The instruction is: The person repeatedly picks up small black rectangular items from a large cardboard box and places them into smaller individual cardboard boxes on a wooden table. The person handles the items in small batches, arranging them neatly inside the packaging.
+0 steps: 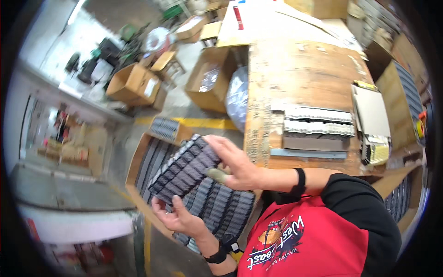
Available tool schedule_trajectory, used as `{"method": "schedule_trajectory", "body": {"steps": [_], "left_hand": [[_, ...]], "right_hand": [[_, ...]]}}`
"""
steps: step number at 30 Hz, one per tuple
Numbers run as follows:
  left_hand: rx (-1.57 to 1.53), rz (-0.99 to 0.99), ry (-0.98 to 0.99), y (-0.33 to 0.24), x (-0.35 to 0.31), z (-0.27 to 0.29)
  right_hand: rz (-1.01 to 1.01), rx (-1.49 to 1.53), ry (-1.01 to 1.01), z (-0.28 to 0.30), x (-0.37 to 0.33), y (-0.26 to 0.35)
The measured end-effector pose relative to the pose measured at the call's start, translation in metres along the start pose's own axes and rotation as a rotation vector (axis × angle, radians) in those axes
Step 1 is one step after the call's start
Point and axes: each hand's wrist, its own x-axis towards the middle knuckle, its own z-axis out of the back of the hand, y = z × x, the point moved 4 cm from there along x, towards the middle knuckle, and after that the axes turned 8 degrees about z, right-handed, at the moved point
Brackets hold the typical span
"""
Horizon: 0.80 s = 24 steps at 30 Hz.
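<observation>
Between my two hands is a block of grey and black ribbed pieces, tilted above an open cardboard box. My right hand grips the block's upper right end, and a greenish cover sits on its thumb. At the lower end my left hand is closed on the block, fingertips at its edge. Rows of similar ribbed blocks fill the box below. What the pieces are I cannot tell.
On the wooden table to the right lie stacked white-edged strips and a grey-blue flat bar. A pale flat carton lies beside them. Another open carton and a plastic bag stand left of the table.
</observation>
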Motion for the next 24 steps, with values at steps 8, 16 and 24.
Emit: {"method": "schedule_trajectory", "body": {"steps": [8,16,24], "left_hand": [[-0.175,0.017,0.894,-0.012,-0.144,-0.197],[-0.168,0.397,1.166,0.096,-0.241,-0.244],[0.1,0.473,1.088,0.121,-0.232,-0.286]], "right_hand": [[-0.359,-0.34,-0.259,0.212,-0.178,-0.055],[-0.805,-0.293,-0.089,0.243,-0.289,-0.094],[-0.897,-0.277,0.006,0.243,-0.282,-0.157]]}}
